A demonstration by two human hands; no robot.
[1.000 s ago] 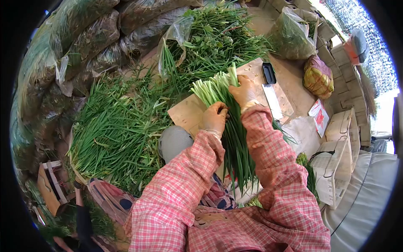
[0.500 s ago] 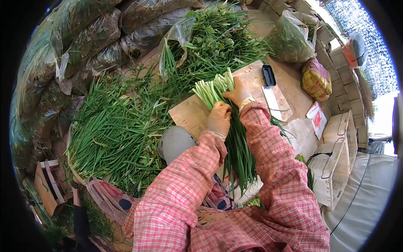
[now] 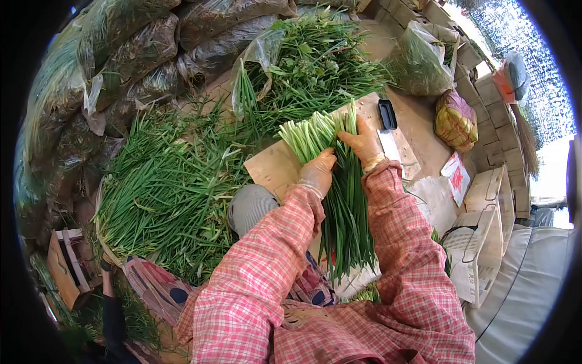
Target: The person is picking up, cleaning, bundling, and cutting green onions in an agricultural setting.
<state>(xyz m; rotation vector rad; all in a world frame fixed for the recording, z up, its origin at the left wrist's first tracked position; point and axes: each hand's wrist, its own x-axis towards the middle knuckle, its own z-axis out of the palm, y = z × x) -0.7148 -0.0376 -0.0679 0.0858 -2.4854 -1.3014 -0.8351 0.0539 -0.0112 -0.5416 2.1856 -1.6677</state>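
A thick bunch of garlic chives (image 3: 347,200) lies across my two gloved hands, pale cut ends up and green leaves hanging down. My left hand (image 3: 318,171) is closed around its left side, below the pale ends. My right hand (image 3: 362,142) grips the right side, thumb and fingers around some of the stems. Behind the bunch is a wooden board (image 3: 270,164). On its right part sit a black oblong object (image 3: 387,114) and a flat whitish strip (image 3: 391,145), apart from my hands.
Loose chives (image 3: 163,200) are heaped at the left, and another green pile (image 3: 330,67) stands behind the board. Stuffed plastic sacks (image 3: 139,54) line the upper left. Plastic crates (image 3: 473,255) are at the right. Another person's arm (image 3: 113,315) shows at lower left.
My right hand has moved slightly right, away from my left hand. The pale ends have spread wider between my hands, and the leaves hang a little differently.
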